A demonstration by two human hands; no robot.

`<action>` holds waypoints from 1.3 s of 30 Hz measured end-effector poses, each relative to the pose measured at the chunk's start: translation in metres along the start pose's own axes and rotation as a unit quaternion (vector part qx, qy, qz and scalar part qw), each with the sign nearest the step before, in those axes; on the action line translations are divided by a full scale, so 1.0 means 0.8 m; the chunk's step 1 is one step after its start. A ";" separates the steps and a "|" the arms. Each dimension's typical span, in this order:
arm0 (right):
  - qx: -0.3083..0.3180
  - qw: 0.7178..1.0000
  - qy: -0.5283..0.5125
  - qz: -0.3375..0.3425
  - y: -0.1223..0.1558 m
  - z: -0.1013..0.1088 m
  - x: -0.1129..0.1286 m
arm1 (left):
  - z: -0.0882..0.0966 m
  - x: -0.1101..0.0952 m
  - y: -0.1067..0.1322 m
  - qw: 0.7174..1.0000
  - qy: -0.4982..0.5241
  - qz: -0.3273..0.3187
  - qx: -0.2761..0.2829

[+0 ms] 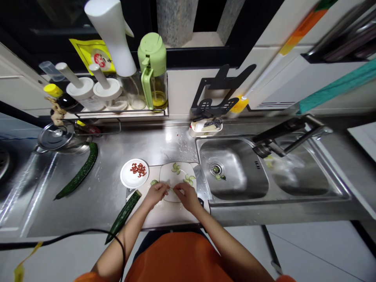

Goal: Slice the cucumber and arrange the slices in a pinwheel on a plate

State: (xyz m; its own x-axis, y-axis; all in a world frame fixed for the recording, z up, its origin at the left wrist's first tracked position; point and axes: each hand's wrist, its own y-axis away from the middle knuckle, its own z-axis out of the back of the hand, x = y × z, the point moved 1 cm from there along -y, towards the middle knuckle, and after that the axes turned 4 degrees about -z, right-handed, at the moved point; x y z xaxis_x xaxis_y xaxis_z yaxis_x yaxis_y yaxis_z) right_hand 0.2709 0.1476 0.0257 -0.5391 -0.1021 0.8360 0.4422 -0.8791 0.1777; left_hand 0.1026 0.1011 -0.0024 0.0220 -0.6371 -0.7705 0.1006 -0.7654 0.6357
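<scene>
Both my hands meet over a white square plate (177, 172) that sits on a white cutting board (164, 213). My left hand (156, 193) and my right hand (185, 194) are both closed in a pinch on a thin piece of cucumber slice (170, 188) between them. Little fans of cucumber slices (176, 168) lie at the plate's far edge, more cucumber slices (189, 179) at its right. A cut cucumber (123, 214) rests on the board's left edge, near my left forearm.
A small round plate with red bits (134, 173) stands left of the square plate. A whole cucumber (78, 174) lies further left on the steel counter. A double sink (235, 170) with a tap is to the right. Bottles fill a rack (117, 111) at the back.
</scene>
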 end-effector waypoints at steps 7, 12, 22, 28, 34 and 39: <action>0.013 1.000 -0.020 0.020 0.002 0.002 -0.005 | -0.016 -0.011 0.000 0.977 0.173 0.104 0.066; 0.033 0.995 -0.078 -0.059 0.002 0.000 -0.016 | -0.018 -0.005 -0.010 0.982 0.169 0.077 0.039; 0.040 0.960 -0.144 -0.239 0.002 -0.017 -0.044 | -0.032 0.001 -0.026 0.995 -0.036 -0.092 -0.033; 0.027 0.959 -0.106 -0.262 0.012 -0.021 -0.045 | -0.041 -0.005 -0.017 0.943 -0.275 -0.186 -0.014; 0.053 0.963 -0.028 -0.264 0.018 -0.025 -0.043 | -0.052 0.003 -0.008 0.875 -0.412 -0.252 -0.014; 0.069 0.963 0.067 -0.251 0.012 -0.024 -0.040 | -0.055 0.008 -0.006 0.838 -0.464 -0.284 -0.036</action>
State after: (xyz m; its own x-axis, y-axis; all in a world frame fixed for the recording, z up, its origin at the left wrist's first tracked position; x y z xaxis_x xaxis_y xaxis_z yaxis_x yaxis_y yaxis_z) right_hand 0.2787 0.1336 -0.0090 -0.7939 0.2528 0.5531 0.1872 -0.7637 0.6178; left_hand 0.1460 0.1044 -0.0125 -0.8302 0.0057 -0.5575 -0.1062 -0.9833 0.1481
